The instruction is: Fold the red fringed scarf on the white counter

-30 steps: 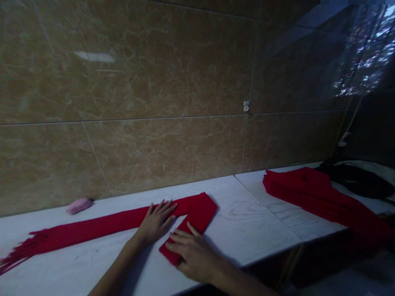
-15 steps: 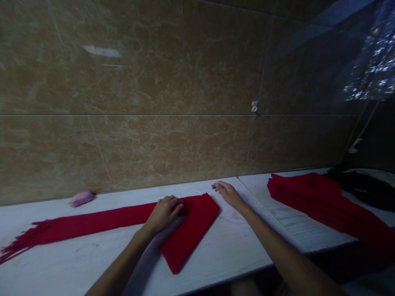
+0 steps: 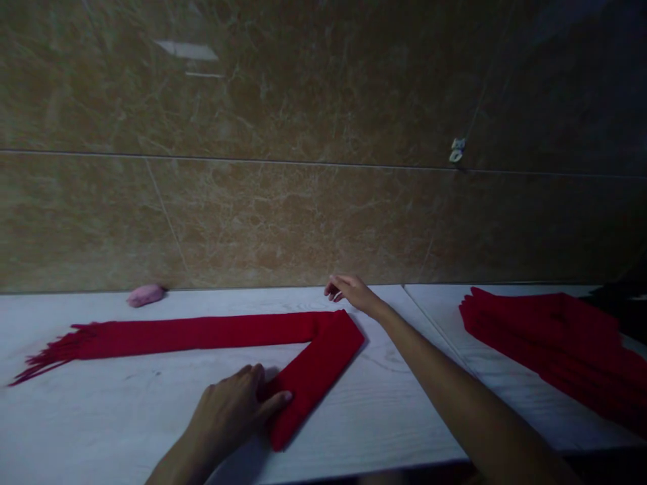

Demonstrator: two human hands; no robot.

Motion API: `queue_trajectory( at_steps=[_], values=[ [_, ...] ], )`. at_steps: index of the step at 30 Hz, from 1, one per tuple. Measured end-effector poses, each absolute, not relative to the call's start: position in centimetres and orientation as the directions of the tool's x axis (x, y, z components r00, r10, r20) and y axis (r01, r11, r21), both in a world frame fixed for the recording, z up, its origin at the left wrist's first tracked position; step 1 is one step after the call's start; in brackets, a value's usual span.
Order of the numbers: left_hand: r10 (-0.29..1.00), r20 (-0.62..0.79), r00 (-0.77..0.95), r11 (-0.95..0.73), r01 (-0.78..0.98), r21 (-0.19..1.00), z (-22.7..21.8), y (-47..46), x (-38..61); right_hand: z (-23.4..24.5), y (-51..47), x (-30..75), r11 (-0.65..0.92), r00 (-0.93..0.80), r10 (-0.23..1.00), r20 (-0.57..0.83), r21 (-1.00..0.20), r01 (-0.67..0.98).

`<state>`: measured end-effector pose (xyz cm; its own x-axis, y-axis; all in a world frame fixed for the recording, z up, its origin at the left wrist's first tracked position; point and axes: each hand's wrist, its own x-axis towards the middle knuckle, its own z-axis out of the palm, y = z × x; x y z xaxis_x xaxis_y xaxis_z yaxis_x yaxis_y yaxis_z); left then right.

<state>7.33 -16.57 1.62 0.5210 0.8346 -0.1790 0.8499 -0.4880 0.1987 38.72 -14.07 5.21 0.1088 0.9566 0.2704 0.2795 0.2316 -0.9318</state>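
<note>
Shifted with the left hand point(image 3: 230, 407) off the long run of a flat red cloth scarf with a fringed end point(image 3: 202, 333), down to the shorter folded leg on its near side. Thumb laid over that leg, other fingers curled against its left edge (underside hidden, so impossible to tell whether truly pinched or merely pressed). Lifted away from the same leg with the right hand point(image 3: 351, 293), first to the right of the scarf's corner fold, now just beyond it on the wall side, apparently raised clear. Fingers there loosely bent and slack, with nothing in hold. Little altered in the scarf's lie: flat on the white wood-grained desk point(image 3: 151, 417), turned at the corner fold into a sideways V, fringe to the left. By appearances, left to one hand alone for steadying the near leg, with the other freed beside the fold. Beyond the scarf, towards its fringe, a small pink soft lump point(image 3: 145, 295); well to its right, a layered pile of red cloth point(image 3: 546, 343).
</note>
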Motion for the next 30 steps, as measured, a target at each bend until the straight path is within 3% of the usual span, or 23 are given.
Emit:
queue_trajectory(
  at_steps=[2,4,7,9,12,15,20,23,30],
  values=[
    [0.808,-0.182,0.560,-0.497,0.814,0.299,1.2,-16.2,7.9,4.2,-16.5,37.6,0.272,0.216,0.932,0.291,-0.956,0.113],
    [0.770,-0.161,0.618,-0.469,0.718,0.515,1.3,-15.4,8.8,2.9,-20.0,36.5,0.272,0.356,0.918,0.176,-0.932,-0.240],
    [0.697,-0.093,0.711,-0.293,0.401,0.868,2.7,-14.3,11.1,0.6,-25.9,35.0,0.177,0.377,0.922,-0.090,-0.769,-0.615],
    [0.657,-0.028,0.753,-0.158,0.174,0.972,4.8,-13.6,13.4,-0.9,-29.4,33.5,0.194,0.402,0.897,-0.184,-0.654,-0.731],
    [0.650,0.071,0.757,-0.049,-0.051,0.997,8.7,-13.0,17.8,-2.3,-31.9,30.7,0.221,0.399,0.894,-0.205,-0.573,-0.789],
    [0.617,0.119,0.778,0.020,-0.166,0.986,11.9,-13.0,21.7,-2.0,-30.2,28.3,0.218,0.328,0.939,-0.105,-0.557,-0.802],
    [0.617,0.093,0.781,0.039,-0.148,0.988,13.6,-13.8,24.2,-0.2,-22.6,28.4,0.291,0.327,0.945,0.011,-0.488,-0.823],
    [0.649,0.085,0.756,0.039,-0.145,0.989,13.5,-13.9,23.4,-0.4,-19.8,30.0,0.352,0.411,0.911,-0.037,-0.452,-0.820],
    [0.743,0.000,0.669,0.056,-0.062,0.997,10.8,-14.4,17.2,-3.0,-19.9,32.8,0.404,0.548,0.819,-0.169,-0.508,-0.761]
  ],
)
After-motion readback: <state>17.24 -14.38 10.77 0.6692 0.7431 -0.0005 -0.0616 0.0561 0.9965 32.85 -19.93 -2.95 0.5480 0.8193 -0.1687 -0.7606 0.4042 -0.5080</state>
